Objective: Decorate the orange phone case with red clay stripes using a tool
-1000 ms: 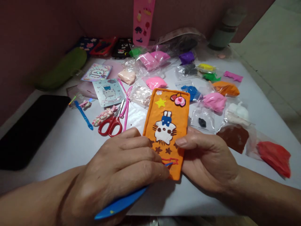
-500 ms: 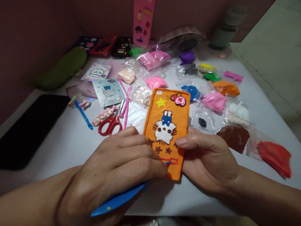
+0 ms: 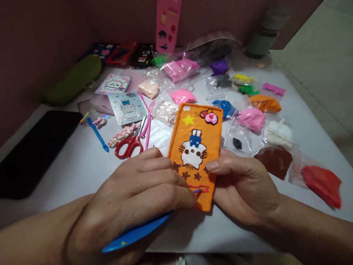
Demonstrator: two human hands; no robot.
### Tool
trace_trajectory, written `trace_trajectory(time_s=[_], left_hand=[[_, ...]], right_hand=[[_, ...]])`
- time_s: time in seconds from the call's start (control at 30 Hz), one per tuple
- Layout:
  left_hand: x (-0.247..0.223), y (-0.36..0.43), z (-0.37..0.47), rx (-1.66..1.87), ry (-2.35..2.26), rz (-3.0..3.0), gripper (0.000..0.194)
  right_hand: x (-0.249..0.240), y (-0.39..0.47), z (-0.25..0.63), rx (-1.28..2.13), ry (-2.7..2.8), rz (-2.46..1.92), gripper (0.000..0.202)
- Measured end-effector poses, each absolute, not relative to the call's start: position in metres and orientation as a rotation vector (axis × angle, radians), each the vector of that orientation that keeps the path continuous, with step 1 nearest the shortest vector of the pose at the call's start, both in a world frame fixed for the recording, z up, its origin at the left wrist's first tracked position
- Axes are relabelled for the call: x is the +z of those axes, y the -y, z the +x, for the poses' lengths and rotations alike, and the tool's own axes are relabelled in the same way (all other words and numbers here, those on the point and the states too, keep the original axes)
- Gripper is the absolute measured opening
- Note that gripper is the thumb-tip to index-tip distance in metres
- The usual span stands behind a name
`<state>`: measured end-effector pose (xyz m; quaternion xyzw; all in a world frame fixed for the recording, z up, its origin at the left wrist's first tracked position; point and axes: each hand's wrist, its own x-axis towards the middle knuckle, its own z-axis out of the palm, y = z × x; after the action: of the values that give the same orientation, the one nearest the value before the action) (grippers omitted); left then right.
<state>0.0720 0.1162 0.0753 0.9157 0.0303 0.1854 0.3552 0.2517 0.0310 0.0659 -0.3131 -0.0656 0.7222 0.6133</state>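
An orange clay-covered phone case [image 3: 212, 141] stands tilted above the white table, decorated with a cat figure [image 3: 192, 156], a yellow star [image 3: 188, 120], cherries and small brown stars. My right hand [image 3: 245, 187] grips its right edge, thumb on the front and fingers behind. Closed around a blue clay modeling tool [image 3: 138, 232] is my left hand [image 3: 129, 195]. The tool's thin tip meets a red clay outline [image 3: 204, 188] near the bottom of the case. My left fingers hide the left part of that outline.
Red-handled scissors [image 3: 128, 148], another blue tool [image 3: 97, 135] and a black phone [image 3: 38, 151] lie to the left. Bags of coloured clay, including a red lump [image 3: 322, 184], spread across the back and right. A bottle [image 3: 264, 36] stands at the far right.
The blue tool has shifted slightly: its wide end sits a little further left and its tip a little to the right along the red outline. The case and my right hand stay put.
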Motion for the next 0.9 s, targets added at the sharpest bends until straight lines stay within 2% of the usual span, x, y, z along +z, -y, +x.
trace_trajectory(time_s=[0.13, 0.37, 0.47, 0.57, 0.7, 0.8, 0.9], left_hand=[[0.076, -0.116, 0.071, 0.446, -0.106, 2.396, 0.033], [0.072, -0.114, 0.072, 0.474, -0.074, 2.422, 0.033], [0.076, -0.115, 0.072, 0.484, -0.082, 2.367, 0.025], [0.084, -0.117, 0.069, 0.64, -0.209, 2.237, 0.014], [0.095, -0.123, 0.065, 0.764, -0.52, 2.042, 0.029], [0.092, -0.129, 0.07, 0.653, -0.805, 1.877, 0.034], [0.082, -0.133, 0.079, 0.516, -0.837, 1.849, 0.037]], right_hand=[[0.067, -0.031, 0.253, 1.669, 0.164, -0.743, 0.028], [0.066, -0.031, 0.253, 1.669, 0.151, -0.742, 0.044], [0.068, -0.03, 0.252, 1.664, 0.156, -0.783, 0.046], [0.07, -0.029, 0.251, 1.661, 0.162, -0.79, 0.049], [0.069, -0.028, 0.25, 1.642, 0.108, -0.81, 0.057], [0.065, -0.027, 0.251, 1.628, 0.083, -0.849, 0.056], [0.06, -0.026, 0.256, 1.615, 0.108, -0.876, 0.047]])
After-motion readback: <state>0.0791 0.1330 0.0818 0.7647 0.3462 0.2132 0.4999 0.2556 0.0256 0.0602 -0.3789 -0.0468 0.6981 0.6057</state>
